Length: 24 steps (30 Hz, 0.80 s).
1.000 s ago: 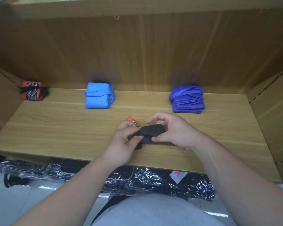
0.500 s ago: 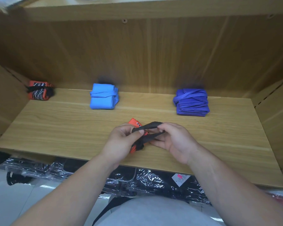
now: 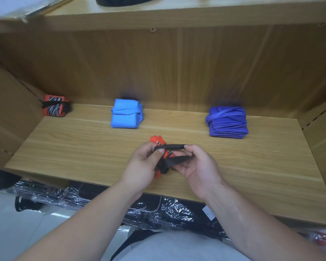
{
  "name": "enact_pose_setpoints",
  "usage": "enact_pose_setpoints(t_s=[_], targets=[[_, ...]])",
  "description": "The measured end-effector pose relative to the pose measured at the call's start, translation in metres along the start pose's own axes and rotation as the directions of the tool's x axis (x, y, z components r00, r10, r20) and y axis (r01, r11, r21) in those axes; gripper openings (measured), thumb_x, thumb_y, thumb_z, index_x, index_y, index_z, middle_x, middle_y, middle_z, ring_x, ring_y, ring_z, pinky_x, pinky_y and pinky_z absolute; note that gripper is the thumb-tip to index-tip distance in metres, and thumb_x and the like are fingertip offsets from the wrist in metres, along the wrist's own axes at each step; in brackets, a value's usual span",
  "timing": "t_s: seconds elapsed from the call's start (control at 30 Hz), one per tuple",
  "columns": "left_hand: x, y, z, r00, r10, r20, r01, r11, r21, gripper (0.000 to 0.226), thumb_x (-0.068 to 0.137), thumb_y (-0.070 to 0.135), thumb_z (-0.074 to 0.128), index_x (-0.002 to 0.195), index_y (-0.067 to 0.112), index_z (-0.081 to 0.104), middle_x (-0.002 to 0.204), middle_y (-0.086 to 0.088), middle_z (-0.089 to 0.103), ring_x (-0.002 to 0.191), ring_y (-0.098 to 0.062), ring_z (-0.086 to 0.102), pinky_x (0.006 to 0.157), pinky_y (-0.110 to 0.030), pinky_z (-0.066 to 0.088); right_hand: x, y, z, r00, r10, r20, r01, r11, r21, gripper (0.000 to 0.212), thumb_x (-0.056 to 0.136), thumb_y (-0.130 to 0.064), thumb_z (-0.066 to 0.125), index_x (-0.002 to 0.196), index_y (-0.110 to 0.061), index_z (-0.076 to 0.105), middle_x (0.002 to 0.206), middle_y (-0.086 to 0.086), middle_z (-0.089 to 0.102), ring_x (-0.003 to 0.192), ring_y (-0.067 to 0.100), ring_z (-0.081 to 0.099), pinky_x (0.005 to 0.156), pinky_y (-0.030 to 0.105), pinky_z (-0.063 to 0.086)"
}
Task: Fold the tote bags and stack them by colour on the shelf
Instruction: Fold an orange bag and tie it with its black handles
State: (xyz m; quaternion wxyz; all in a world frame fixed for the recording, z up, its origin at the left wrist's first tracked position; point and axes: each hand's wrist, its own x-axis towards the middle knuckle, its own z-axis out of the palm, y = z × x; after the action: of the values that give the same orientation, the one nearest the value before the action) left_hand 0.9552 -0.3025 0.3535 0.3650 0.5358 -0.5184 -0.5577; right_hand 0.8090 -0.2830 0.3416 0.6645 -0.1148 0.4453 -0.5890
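A folded orange tote bag (image 3: 157,141) with black and white marks lies at the middle of the wooden shelf (image 3: 83,147), mostly hidden by my hands. My left hand (image 3: 144,164) grips the bag and pinches one end of its black strap (image 3: 170,146). My right hand (image 3: 196,166) pinches the strap's other end, which is stretched as a loop between both hands. Along the back stand a folded orange bag (image 3: 55,108) at the left, a light blue stack (image 3: 127,116) and a dark blue stack (image 3: 227,122).
Wooden side walls close the shelf at left and right, and an upper shelf (image 3: 177,14) hangs overhead. Below the front edge lie black goods in shiny plastic wrap (image 3: 158,213) on a pale floor.
The black strap, bunched between my hands a second ago, is now pulled out into an open loop. More of the orange bag shows beneath my hands. The camera view has tilted up.
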Motion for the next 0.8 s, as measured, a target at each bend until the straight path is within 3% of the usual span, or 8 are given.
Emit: enact_pose_setpoints(t_s=[0.13, 0.2, 0.3, 0.4, 0.47, 0.53, 0.6, 0.8], targets=[[-0.012, -0.017, -0.007, 1.000, -0.001, 0.031, 0.004, 0.995, -0.102, 0.015, 0.100, 0.025, 0.053, 0.095, 0.013, 0.061, 0.105, -0.018, 0.068, 0.103, -0.022, 0.060, 0.105, -0.040, 0.040, -0.004, -0.002, 0.010, 0.986, -0.101, 0.136, 0.122, 0.980, -0.157, 0.037, 0.098, -0.014, 0.056, 0.063, -0.015, 0.071, 0.082, 0.018, 0.073, 0.081, 0.028, 0.069, 0.079, 0.036, 0.056], [-0.015, -0.024, -0.013, 1.000, -0.006, 0.021, 0.009, 0.990, -0.138, 0.019, 0.097, 0.028, 0.053, 0.098, 0.010, 0.061, 0.118, -0.026, 0.064, 0.113, -0.034, 0.058, 0.113, -0.053, 0.033, -0.003, -0.003, 0.012, 0.970, -0.128, 0.207, 0.186, 0.938, -0.292, 0.023, 0.096, -0.017, 0.060, 0.076, -0.009, 0.064, 0.080, 0.015, 0.073, 0.075, 0.025, 0.068, 0.076, 0.034, 0.056], [-0.015, -0.027, -0.014, 1.000, 0.025, -0.018, -0.027, 0.995, -0.099, 0.015, 0.094, 0.031, 0.055, 0.089, 0.022, 0.066, 0.112, -0.024, 0.062, 0.107, -0.027, 0.057, 0.106, -0.052, 0.038, 0.004, -0.002, 0.010, 0.965, -0.140, 0.221, 0.219, 0.896, -0.385, 0.021, 0.098, -0.016, 0.061, 0.079, -0.007, 0.058, 0.082, 0.016, 0.073, 0.077, 0.028, 0.068, 0.080, 0.041, 0.056], [-0.014, -0.023, -0.011, 0.995, 0.079, -0.066, -0.084, 0.994, -0.066, 0.020, 0.091, 0.029, 0.054, 0.089, 0.030, 0.074, 0.111, -0.002, 0.058, 0.108, -0.013, 0.056, 0.099, -0.029, 0.042, 0.012, 0.000, 0.007, 0.957, -0.175, 0.231, 0.266, 0.849, -0.457, 0.030, 0.098, -0.022, 0.063, 0.087, 0.005, 0.056, 0.081, 0.015, 0.074, 0.075, 0.030, 0.066, 0.078, 0.045, 0.052], [-0.015, -0.018, -0.010, 0.992, 0.100, -0.081, -0.106, 0.991, -0.076, 0.025, 0.090, 0.025, 0.052, 0.086, 0.030, 0.076, 0.110, 0.008, 0.060, 0.106, -0.005, 0.057, 0.092, -0.016, 0.042, 0.017, 0.001, 0.004, 0.942, -0.211, 0.261, 0.326, 0.764, -0.557, 0.034, 0.096, -0.029, 0.067, 0.085, 0.002, 0.058, 0.076, 0.012, 0.071, 0.071, 0.024, 0.063, 0.074, 0.042, 0.050], [-0.012, -0.017, -0.012, 0.992, 0.109, -0.071, -0.114, 0.991, -0.076, 0.023, 0.090, 0.023, 0.051, 0.074, 0.020, 0.068, 0.104, 0.003, 0.064, 0.100, -0.010, 0.058, 0.086, -0.018, 0.042, 0.020, 0.004, -0.001, 0.928, -0.210, 0.306, 0.365, 0.672, -0.644, 0.033, 0.095, -0.034, 0.067, 0.083, -0.003, 0.062, 0.074, 0.009, 0.066, 0.071, 0.018, 0.058, 0.072, 0.037, 0.047], [-0.008, -0.015, -0.016, 0.995, 0.086, -0.049, -0.090, 0.992, -0.083, 0.022, 0.089, 0.023, 0.052, 0.070, 0.015, 0.060, 0.090, -0.003, 0.064, 0.089, -0.015, 0.057, 0.081, -0.028, 0.041, 0.020, 0.009, -0.008, 0.926, -0.204, 0.318, 0.370, 0.661, -0.653, 0.029, 0.098, -0.029, 0.064, 0.088, -0.002, 0.064, 0.078, 0.004, 0.064, 0.074, 0.014, 0.056, 0.073, 0.034, 0.045], [0.000, -0.010, -0.013, 0.996, -0.020, -0.081, 0.008, 0.989, -0.147, 0.028, 0.101, 0.006, 0.051, 0.078, 0.009, 0.066, 0.074, -0.003, 0.065, 0.073, -0.016, 0.055, 0.072, -0.031, 0.042, 0.019, 0.015, -0.010, 0.918, -0.259, 0.300, 0.397, 0.624, -0.673, 0.031, 0.102, -0.020, 0.058, 0.072, -0.020, 0.054, 0.064, -0.017, 0.053, 0.063, 0.002, 0.046, 0.063, 0.019, 0.038]])
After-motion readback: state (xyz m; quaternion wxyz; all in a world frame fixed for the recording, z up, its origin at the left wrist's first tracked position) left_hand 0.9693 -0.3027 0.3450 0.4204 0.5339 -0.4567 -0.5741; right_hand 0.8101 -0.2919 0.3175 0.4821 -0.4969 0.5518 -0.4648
